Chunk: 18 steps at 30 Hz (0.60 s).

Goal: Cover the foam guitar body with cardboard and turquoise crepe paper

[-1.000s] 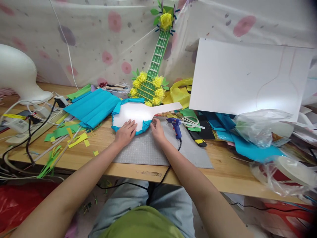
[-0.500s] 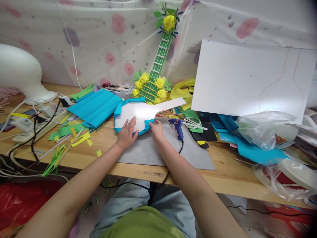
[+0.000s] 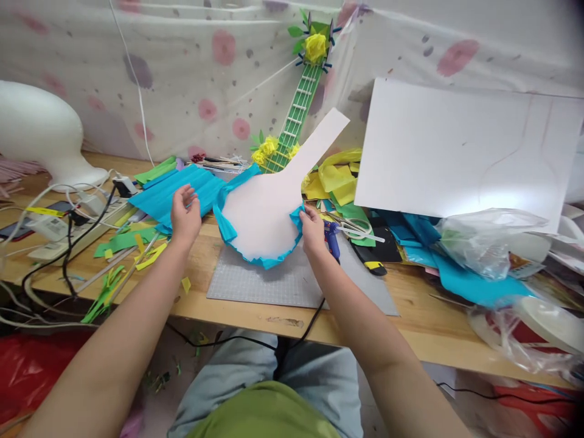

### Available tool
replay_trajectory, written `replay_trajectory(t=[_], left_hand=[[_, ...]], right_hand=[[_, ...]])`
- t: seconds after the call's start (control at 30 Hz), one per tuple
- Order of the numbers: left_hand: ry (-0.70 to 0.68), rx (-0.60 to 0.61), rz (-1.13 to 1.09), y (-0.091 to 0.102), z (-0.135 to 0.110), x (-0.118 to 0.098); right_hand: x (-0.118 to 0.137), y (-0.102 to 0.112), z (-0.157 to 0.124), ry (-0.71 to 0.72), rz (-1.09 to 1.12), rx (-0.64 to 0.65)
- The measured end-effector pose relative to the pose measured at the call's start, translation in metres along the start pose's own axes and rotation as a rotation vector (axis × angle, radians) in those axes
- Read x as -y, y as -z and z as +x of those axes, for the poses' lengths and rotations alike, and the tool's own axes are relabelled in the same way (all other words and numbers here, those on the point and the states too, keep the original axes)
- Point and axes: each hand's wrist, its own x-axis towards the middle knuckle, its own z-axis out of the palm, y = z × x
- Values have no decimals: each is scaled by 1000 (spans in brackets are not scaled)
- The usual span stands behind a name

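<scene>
A white guitar-shaped cardboard cutout [image 3: 262, 213] is tilted up above the grey cutting mat [image 3: 249, 283], its neck pointing to the upper right. Blue crepe paper [image 3: 269, 263] is folded over the rim of its round body. My right hand [image 3: 312, 230] pinches the body's right edge, where the blue paper is folded. To the left, my left hand [image 3: 185, 213] is off the cutout with fingers apart and slightly curled, in front of a folded blue crepe paper sheet [image 3: 157, 198]. Partly behind my right hand lies a blue glue gun [image 3: 333, 239].
A green paper guitar [image 3: 298, 109] with yellow flowers leans on the back curtain. Right of it stands a white board [image 3: 429, 152] with a drawn outline. Scissors [image 3: 353, 226], a utility knife [image 3: 375, 266], paper scraps, a power strip [image 3: 104, 216] and a white foam head [image 3: 41, 134] surround the workspace.
The cutout has been lifted and turned, its neck swinging upward. My left hand has let go of it and moved left. My right hand still pinches its edge.
</scene>
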Motion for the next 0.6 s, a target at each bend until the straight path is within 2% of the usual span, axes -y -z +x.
replay_trajectory(t=[0.13,0.2,0.4,0.53,0.6], left_hand=[[361,273,-133,-4,2,-13],[483,359,-172,-6,-3,-20],[544,402,-276,-3,-13,-40],[630,500,-275,2,-12,-49],[664,587,-251,5,-11,-51]], right_hand=[[0,-2,5,-57,50,65],[0,-5,6,-71,50,87],[5,-10,15,19,26,83],[10,-12,21,64,-13,87],[15,-15,21,52,-37,97]])
